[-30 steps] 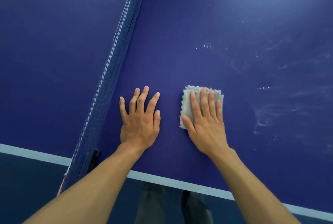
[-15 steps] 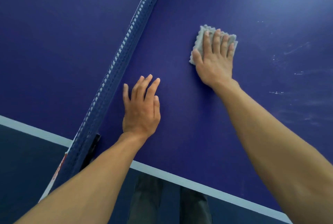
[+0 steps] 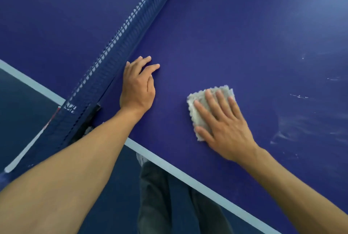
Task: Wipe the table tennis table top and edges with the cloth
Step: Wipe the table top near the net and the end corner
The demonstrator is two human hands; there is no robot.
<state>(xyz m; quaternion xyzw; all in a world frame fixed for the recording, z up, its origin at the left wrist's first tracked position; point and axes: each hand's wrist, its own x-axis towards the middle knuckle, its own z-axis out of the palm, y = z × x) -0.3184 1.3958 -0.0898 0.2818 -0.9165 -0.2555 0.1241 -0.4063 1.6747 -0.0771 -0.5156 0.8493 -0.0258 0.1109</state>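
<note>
The blue table tennis table top (image 3: 235, 35) fills most of the view, with its white edge line (image 3: 180, 174) running diagonally near me. A folded grey cloth (image 3: 199, 113) lies flat on the top near that edge. My right hand (image 3: 224, 126) presses on the cloth with straight, spread fingers. My left hand (image 3: 138, 87) rests flat on the bare table beside the net, fingers extended, apart from the cloth.
The dark blue net (image 3: 120, 45) crosses the table diagonally just left of my left hand, ending at a clamp (image 3: 92, 117) on the edge. White dusty smears (image 3: 301, 126) mark the top to the right. My dark trouser legs (image 3: 169, 199) stand below the edge.
My right hand has drawn the cloth back from the far part of the table toward the near edge. My left hand has stayed by the net, and the view has tilted.
</note>
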